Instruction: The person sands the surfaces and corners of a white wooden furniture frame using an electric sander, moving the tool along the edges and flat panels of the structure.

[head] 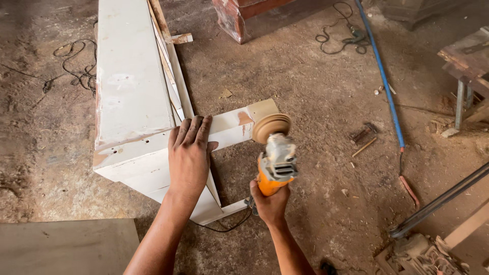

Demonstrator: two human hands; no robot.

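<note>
- My left hand: flat, fingers together and stretched out, palm pressed down on the white wooden furniture piece; it grips nothing, only bears on the painted surface where the frame meets the projecting leg.
- My right hand: fingers wrapped tight around the orange handle of the angle grinder, at its lower end.
- Angle grinder: orange body, grey head, pointing away from me; its tan sanding disc sits against the end of the white leg, where the paint is worn down to bare wood.
- White wooden furniture piece: lying on its side on the dirt floor, left of centre, with scuffed, chipped paint and thin slats along its right edge.
- Black cord: trails from the grinder under the furniture's lower corner.
- Blue hose: runs diagonally across the floor, well to the right.
- Tangled black cable: on the floor left of the furniture.
- Plywood sheet: lower left corner, near my left forearm.
</note>
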